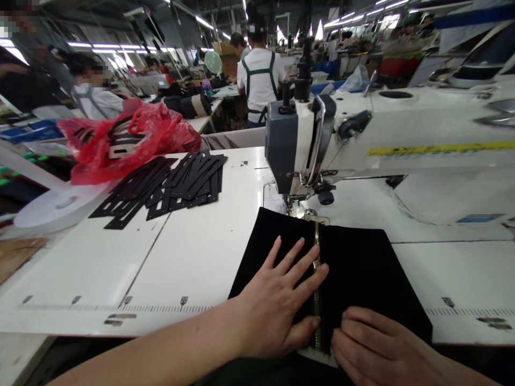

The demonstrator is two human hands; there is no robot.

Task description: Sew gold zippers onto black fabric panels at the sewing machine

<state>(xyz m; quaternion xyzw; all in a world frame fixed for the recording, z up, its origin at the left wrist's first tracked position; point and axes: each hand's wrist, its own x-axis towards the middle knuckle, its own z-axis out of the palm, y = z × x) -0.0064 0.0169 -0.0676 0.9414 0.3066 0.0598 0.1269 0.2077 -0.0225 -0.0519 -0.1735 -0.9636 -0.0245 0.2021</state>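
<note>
- One bare left hand [277, 295] is lying palm down with its fingers spread wide, holding nothing that I am seeing from my remote post.
- Its fingers are crossing onto a gold-toothed zipper [317, 236], which is running down the middle of a black fabric piece [362, 268].
- Right of the zipper, the right hand [370, 343] is curling its fingers narrowly at the fabric's near edge; I cannot tell whether they are pinching the cloth.
- That fabric is resting on a white worktop [197, 257], its far edge sitting just before the needle of a white sewing machine [402, 123]; I cannot tell whether the two are touching.
- Beyond the left forearm, flat black strips [193, 185] are lying in a loose heap, near a red plastic bag [148, 126] and a white disc [56, 209].
- Farther back, a person in a white shirt [261, 75] is facing away from me.
</note>
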